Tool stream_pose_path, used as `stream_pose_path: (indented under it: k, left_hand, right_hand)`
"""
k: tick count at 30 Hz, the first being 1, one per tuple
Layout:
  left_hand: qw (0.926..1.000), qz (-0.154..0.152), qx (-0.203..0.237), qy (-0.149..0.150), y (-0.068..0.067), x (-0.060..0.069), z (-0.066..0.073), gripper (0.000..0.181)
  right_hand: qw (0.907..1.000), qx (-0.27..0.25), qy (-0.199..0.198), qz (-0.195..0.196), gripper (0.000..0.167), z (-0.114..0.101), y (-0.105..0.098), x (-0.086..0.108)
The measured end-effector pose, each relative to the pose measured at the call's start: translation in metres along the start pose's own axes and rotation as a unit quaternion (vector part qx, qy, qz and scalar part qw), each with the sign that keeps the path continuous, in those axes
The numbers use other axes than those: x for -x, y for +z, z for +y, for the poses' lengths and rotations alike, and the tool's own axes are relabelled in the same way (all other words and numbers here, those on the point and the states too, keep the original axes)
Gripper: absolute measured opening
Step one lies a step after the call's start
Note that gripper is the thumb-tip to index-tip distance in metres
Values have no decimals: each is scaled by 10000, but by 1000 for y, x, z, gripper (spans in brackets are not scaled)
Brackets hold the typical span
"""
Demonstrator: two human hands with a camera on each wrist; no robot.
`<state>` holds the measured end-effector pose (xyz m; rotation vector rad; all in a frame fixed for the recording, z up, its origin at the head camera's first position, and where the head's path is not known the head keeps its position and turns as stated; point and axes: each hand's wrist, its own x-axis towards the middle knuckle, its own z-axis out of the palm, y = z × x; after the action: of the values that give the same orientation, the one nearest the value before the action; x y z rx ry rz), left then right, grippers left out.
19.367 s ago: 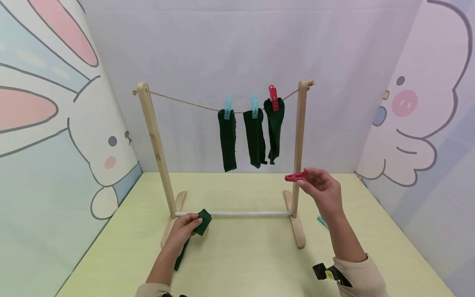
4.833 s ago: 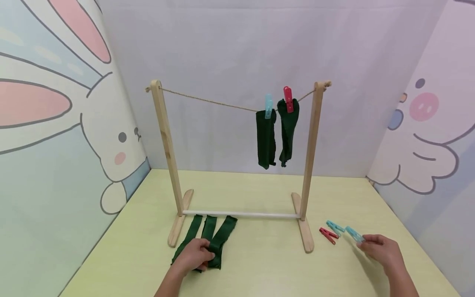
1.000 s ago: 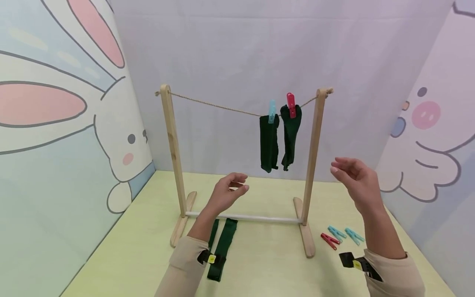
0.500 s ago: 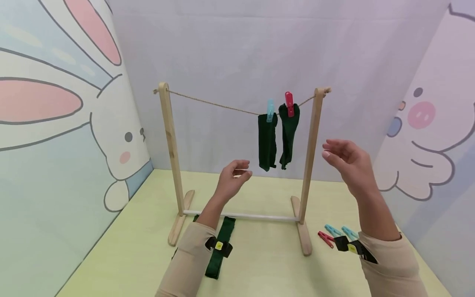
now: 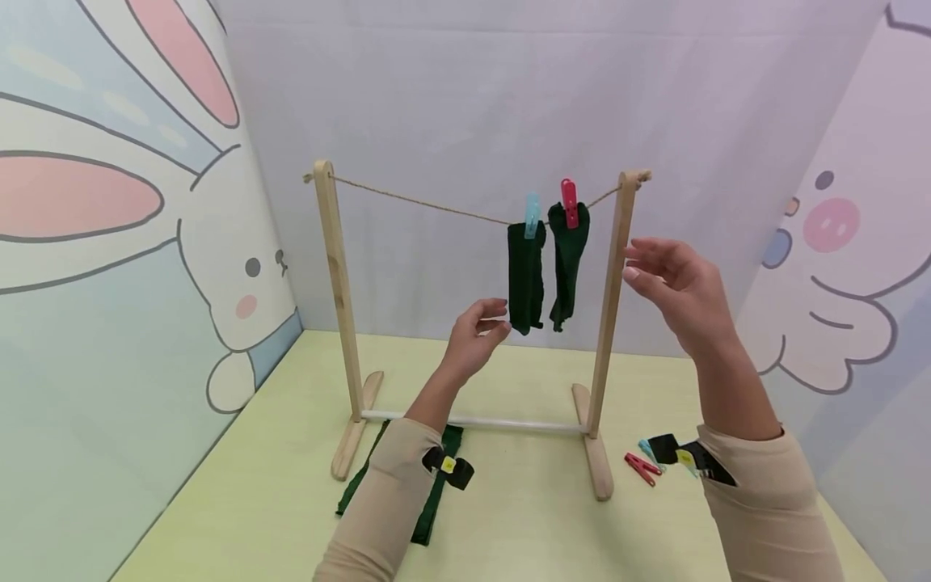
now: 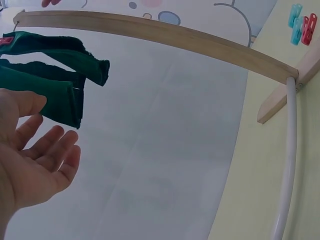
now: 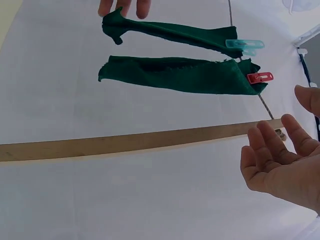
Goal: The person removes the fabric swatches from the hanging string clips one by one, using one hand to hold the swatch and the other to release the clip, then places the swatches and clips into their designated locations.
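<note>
Two dark green cloth strips hang from the rope: one (image 5: 525, 279) under a light blue clothespin (image 5: 532, 215), the other (image 5: 567, 271) under a red clothespin (image 5: 570, 204). My left hand (image 5: 473, 339), fingers loosely bent and empty, is beside the lower end of the blue-pinned strip; whether it touches the cloth I cannot tell. Beside the right post (image 5: 613, 299), my right hand (image 5: 680, 295) is raised with nothing in it, its fingers spread in the right wrist view (image 7: 280, 165). More green strips (image 5: 429, 517) lie on the table, partly hidden by my left sleeve.
The wooden stand has a left post (image 5: 338, 283), feet and a white lower bar (image 5: 509, 423). On the table (image 5: 524, 501) at the right lie a red clothespin (image 5: 642, 469) and light blue ones (image 5: 650, 453), partly covered by my right wrist strap. Cartoon-printed panels stand on both sides.
Over the last second both hands have risen, the left also moving right towards the hanging strips. Since the earliest frame, one blue-pinned strip has left the rope; more strips and clothespins lie on the table.
</note>
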<state>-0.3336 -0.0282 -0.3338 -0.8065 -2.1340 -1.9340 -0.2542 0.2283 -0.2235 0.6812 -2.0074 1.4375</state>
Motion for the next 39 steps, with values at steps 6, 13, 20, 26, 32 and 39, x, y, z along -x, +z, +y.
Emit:
stream_pose_path:
  k: [6, 13, 20, 26, 32, 39]
  left_hand:
    - [9990, -119, 375, -188, 8, -6, 14, 46]
    - [9956, -126, 847, -380, 13, -15, -2, 44]
    - [9975, 14, 559, -427, 11, -10, 0, 32]
    - [9981, 118, 437, -411, 8, -6, 3, 29]
    - [9983, 182, 434, -353, 5, -2, 4, 26]
    - [9973, 91, 500, -535, 0, 3, 6, 28]
  right_hand:
    - [9984, -529, -175, 18, 32, -8, 4, -10]
    - [9969, -752, -200, 141, 32, -15, 9, -21]
    - [9978, -527, -359, 163, 30, -27, 17, -35]
    - [9979, -410, -486, 119, 30, -35, 26, -44]
    - [9984, 398, -393, 67, 32, -44, 32, -56]
    - [9931, 1068, -484, -14, 35, -53, 36, -78]
